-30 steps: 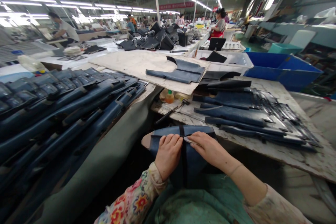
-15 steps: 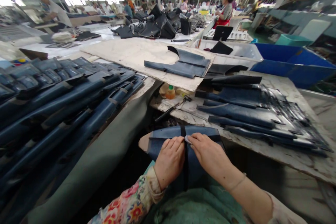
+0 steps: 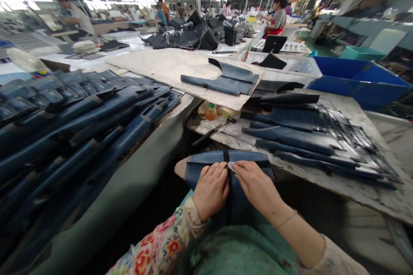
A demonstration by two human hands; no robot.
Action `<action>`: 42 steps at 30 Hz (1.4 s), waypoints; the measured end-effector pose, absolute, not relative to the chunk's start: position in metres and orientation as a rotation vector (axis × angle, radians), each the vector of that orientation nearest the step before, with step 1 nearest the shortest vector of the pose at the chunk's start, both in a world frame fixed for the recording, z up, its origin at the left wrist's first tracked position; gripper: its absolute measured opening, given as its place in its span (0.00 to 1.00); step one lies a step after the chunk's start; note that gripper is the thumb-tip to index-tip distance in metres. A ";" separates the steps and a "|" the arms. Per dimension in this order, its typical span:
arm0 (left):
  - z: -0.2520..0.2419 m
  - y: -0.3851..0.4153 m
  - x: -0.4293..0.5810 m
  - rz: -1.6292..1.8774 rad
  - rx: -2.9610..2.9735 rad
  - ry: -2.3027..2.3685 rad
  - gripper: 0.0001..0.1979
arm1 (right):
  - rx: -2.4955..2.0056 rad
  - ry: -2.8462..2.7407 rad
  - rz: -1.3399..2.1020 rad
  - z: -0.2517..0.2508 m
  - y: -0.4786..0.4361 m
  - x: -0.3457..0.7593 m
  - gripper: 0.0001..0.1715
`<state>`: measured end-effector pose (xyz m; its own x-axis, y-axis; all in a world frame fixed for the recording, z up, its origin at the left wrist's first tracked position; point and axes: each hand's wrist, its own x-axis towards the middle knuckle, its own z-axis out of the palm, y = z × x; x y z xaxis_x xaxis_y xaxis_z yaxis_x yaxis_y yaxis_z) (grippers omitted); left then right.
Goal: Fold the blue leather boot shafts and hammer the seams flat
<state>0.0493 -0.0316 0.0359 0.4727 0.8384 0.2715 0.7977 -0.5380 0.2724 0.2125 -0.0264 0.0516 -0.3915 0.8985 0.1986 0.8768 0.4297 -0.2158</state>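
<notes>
Centrally, a blue panel (image 3: 243, 204) lies under both hands, just past the wearer's green apron (image 3: 245, 249), with a black strap (image 3: 228, 210) running down its middle and a pale tip at its left end. The left hand (image 3: 211, 187) rests on it just left of the strap, fingers bent and close together; whether they grip an edge, I cannot tell. The right hand (image 3: 256, 184) has its fingers pinched around a small pale scrap (image 3: 231, 167), held against the panel at the strap, near the left fingertips. Beyond, on the table (image 3: 348, 103), are a hammer (image 3: 206, 135), a bottle (image 3: 211, 112) of orange liquid and, to the right, a row of dark blue pieces (image 3: 290, 135). More blue rolls (image 3: 97, 124) cover the left side. Ahead, a notched piece (image 3: 226, 82) lies on a cream board (image 3: 151, 62), and a blue bin (image 3: 358, 79) stands behind the right-hand row.
</notes>
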 end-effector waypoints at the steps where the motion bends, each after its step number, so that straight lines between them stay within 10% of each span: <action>1: 0.036 -0.031 0.049 0.575 2.603 1.449 0.14 | -1.537 -2.417 0.102 0.053 -0.029 0.212 0.17; 42: 0.028 -0.040 -0.039 0.631 2.489 1.913 0.15 | -1.204 -2.650 0.243 0.062 0.007 0.124 0.15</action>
